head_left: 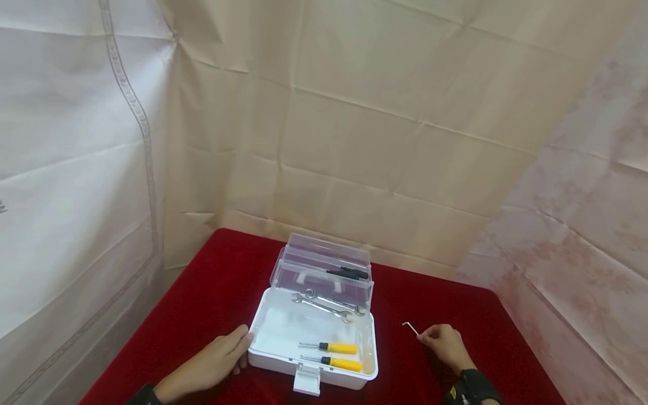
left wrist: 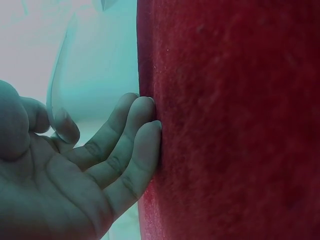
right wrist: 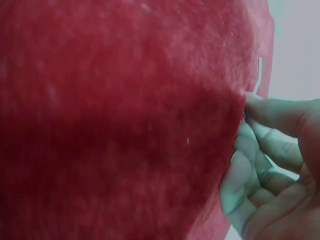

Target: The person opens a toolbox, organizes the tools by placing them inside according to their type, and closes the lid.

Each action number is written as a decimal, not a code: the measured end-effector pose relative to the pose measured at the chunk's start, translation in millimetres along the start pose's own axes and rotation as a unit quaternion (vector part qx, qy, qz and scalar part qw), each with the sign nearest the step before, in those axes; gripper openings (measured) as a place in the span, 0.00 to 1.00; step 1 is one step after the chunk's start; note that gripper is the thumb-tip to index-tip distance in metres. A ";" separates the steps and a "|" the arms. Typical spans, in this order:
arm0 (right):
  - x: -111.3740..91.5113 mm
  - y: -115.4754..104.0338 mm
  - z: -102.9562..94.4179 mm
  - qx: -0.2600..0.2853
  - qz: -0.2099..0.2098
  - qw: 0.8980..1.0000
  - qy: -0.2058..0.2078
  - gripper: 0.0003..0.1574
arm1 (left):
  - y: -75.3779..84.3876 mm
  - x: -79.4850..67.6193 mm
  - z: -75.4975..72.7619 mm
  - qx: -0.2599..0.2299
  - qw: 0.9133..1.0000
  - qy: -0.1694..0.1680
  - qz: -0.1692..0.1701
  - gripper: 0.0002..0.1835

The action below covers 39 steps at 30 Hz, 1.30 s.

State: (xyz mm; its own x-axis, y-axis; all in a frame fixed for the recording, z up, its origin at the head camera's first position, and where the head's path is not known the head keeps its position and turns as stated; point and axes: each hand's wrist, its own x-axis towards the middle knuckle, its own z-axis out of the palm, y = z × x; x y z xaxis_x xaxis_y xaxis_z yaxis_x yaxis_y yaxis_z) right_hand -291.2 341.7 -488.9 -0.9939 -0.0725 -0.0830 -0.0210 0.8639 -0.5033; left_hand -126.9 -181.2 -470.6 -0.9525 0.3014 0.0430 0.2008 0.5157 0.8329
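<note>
At the centre of the head view lies an opened white toolbox (head_left: 275, 364). My left hand (head_left: 215, 357) holds its left wall near the front corner; in the left wrist view the thumb and a finger are at the rim, with other fingers (left wrist: 145, 145) along the outside near the cloth. Right of the box, my right hand (head_left: 446, 344) pinches a small L-shaped hex key (head_left: 412, 328) between thumb and fingertips, just above the cloth. Its bent end points away from the hand. The pinched end is hidden by the fingers.
Inside the box are two open-ended wrenches (head_left: 320, 305) and two yellow-handled screwdrivers (head_left: 342, 348). Black tools (head_left: 350, 273) lie in the clear lid trays (head_left: 324, 281). A white latch (head_left: 306, 380) hangs at the front. Red cloth (head_left: 228, 270) covers the table; curtains (head_left: 379, 169) surround it.
</note>
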 end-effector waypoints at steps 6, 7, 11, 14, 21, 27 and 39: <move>-2.7 0.6 -2.8 0.013 0.010 1.000 -0.018 0.06 | 0.6 0.6 0.7 0.005 1.000 0.002 0.001 0.16; -3.5 0.9 -3.1 0.019 0.012 0.999 -0.023 0.07 | 0.3 0.5 0.7 0.004 1.000 0.001 0.001 0.16; -5.3 1.7 -3.6 0.019 -0.001 0.999 -0.028 0.05 | -0.7 0.4 0.7 0.006 1.000 0.002 0.000 0.16; -4.7 2.1 -3.3 -0.019 -0.041 0.999 -0.012 0.02 | -1.1 0.5 0.3 0.009 1.000 0.005 0.000 0.16; -4.8 5.6 -1.9 -0.070 -0.072 0.995 0.008 0.07 | -1.8 0.8 0.0 0.005 1.000 0.001 0.004 0.16; -8.4 7.3 -3.2 -0.075 -0.064 0.995 0.006 0.06 | -1.3 1.0 0.2 0.000 1.000 -0.007 -0.003 0.16; -8.2 17.2 -12.7 -0.060 -0.068 0.996 0.021 0.03 | -3.2 0.8 -0.2 -0.005 1.000 -0.009 -0.008 0.17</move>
State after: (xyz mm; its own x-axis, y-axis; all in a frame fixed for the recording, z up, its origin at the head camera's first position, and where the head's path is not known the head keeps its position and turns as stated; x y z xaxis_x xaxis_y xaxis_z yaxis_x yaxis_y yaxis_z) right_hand -284.8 363.5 -485.9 -0.9847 -0.1735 0.0162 -0.1654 0.9015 -0.4000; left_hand -128.4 -182.7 -473.1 -0.9510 0.3087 0.0199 0.1837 0.5119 0.8392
